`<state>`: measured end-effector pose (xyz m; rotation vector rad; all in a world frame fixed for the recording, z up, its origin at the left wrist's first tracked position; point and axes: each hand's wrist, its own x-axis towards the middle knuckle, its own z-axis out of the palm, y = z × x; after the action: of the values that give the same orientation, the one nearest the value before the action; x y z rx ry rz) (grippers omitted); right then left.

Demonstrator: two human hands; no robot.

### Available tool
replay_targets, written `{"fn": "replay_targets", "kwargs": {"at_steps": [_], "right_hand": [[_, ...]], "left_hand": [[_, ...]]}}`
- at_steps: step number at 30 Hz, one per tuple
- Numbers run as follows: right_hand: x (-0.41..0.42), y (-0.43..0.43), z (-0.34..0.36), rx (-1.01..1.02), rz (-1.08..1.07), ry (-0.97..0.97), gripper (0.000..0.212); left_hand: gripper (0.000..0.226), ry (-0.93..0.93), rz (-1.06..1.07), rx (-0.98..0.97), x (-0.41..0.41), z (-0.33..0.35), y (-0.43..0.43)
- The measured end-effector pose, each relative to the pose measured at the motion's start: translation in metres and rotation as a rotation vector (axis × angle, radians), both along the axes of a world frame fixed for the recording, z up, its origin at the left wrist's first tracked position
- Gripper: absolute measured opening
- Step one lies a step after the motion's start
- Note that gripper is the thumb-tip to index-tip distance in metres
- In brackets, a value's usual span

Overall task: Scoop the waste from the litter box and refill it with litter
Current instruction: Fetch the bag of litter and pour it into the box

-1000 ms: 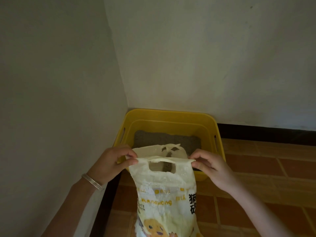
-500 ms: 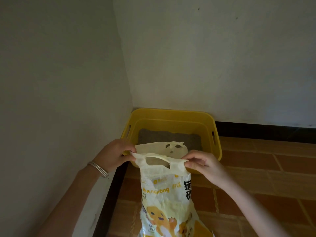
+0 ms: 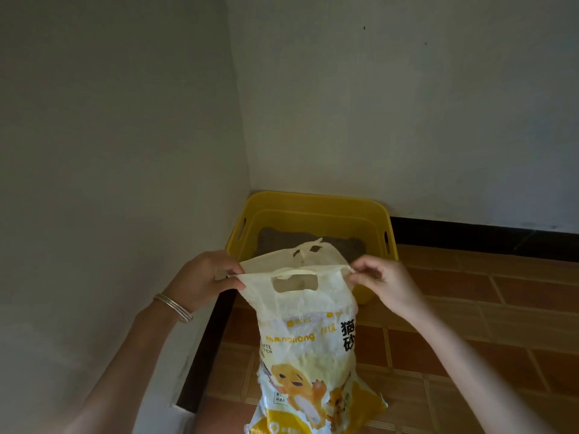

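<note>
A cat litter bag (image 3: 308, 346) is held upright on the tiled floor (image 3: 485, 311), in front of a yellow litter box (image 3: 313, 203). The bag is cream and yellow, printed with a cartoon animal and dark lettering, and a cut-out carrying handle (image 3: 294, 283) is seen in its near top panel. The near top edge is pinched at its left corner by the left hand (image 3: 203, 281), whose grip is closed on the plastic between thumb and fingers. The right corner of the same edge is pinched by the right hand (image 3: 387, 285), whose grip is likewise closed on the plastic, with the other fingers curled above it. The edge is stretched taut between the two hands, and the far panel is seen standing apart behind it, so the mouth is open. Thin silver bangles (image 3: 174, 306) are worn on the left wrist.

The litter box is set in the corner of the room, against the pale walls (image 3: 376, 104), just beyond the bag's top. Grey litter (image 3: 275, 241) is seen on its bottom, partly hidden by the bag. Slot handles are cut into its left and right sides. A black skirting board (image 3: 485, 234) is seen along the foot of the right-hand wall
</note>
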<state>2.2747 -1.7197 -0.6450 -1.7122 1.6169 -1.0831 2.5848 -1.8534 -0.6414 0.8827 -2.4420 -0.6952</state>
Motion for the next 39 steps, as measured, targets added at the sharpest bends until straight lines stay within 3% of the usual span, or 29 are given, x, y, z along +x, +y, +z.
{"fn": "replay_targets", "kwargs": {"at_steps": [4,8,11,16,19,22,25,27,30,32,35,36,39], "right_hand": [[-0.009,0.01,0.029,-0.081,-0.027,0.161,0.018],[-0.021,0.022,0.064,-0.197,-0.02,0.354,0.007],[-0.026,0.034,0.076,-0.263,0.009,0.485,0.004],[-0.022,0.065,0.061,-0.273,0.042,0.55,0.04],[-0.024,0.075,0.055,-0.257,0.02,0.561,0.04],[-0.021,0.076,0.059,-0.22,-0.016,0.548,0.039],[-0.012,0.068,0.065,-0.091,-0.1,0.526,0.074],[-0.01,0.059,0.066,0.03,-0.118,0.55,0.094],[-0.011,0.044,0.066,0.142,-0.097,0.613,0.102],[-0.014,0.035,0.068,0.23,-0.07,0.565,0.094],[-0.017,0.034,0.066,0.243,-0.034,0.481,0.037],[-0.016,0.037,0.067,0.175,-0.026,0.501,0.031],[-0.013,0.049,0.079,-0.028,0.025,0.464,0.042]], "left_hand": [[0.019,-0.007,-0.009,-0.065,0.002,0.027,0.01],[0.023,-0.072,-0.065,-0.331,-0.002,0.062,0.016],[0.019,-0.063,-0.041,-0.419,-0.002,0.075,0.03],[0.026,-0.055,0.028,-0.414,-0.003,0.061,0.055],[0.02,-0.031,0.06,-0.411,-0.007,0.054,0.063],[0.047,-0.084,0.156,-0.345,-0.015,0.059,0.065],[0.081,-0.305,0.203,-0.255,-0.031,0.067,0.071],[0.072,-0.374,0.222,-0.23,-0.041,0.068,0.072],[0.029,-0.306,0.208,-0.34,-0.05,0.073,0.075],[0.021,-0.189,0.196,-0.463,-0.049,0.072,0.073],[0.025,-0.133,0.146,-0.4,-0.042,0.071,0.076],[0.02,-0.118,0.149,-0.368,-0.038,0.07,0.076],[0.011,-0.106,0.2,-0.249,-0.026,0.085,0.078]]}}
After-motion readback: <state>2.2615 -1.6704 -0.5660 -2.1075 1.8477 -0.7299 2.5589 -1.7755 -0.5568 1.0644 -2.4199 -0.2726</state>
